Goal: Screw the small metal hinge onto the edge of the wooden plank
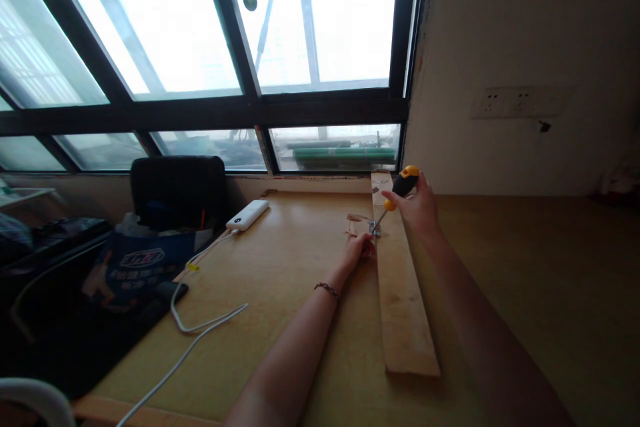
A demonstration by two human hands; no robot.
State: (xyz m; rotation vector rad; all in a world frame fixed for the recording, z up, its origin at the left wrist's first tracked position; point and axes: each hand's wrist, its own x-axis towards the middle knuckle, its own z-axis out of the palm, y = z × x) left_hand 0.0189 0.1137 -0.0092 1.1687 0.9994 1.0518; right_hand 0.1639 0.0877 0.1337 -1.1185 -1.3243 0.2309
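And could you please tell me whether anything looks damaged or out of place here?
Two spots do. Below the socket plate, a small dark patch interrupts the plain wall; I can't tell whether it is a hole or an object. The wooden board looks blotchy at its far end, unlike its plainer near part.

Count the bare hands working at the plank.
2: the left hand beside the small metal piece at the left edge of the plank; the right hand holding the yellow-and-black screwdriver.

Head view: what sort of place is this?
Likely a makeshift workspace in an ordinary room: black-and-yellow screwdriver over a yellowish wooden table, black-framed glass windows, pale rectangular wall socket panel.
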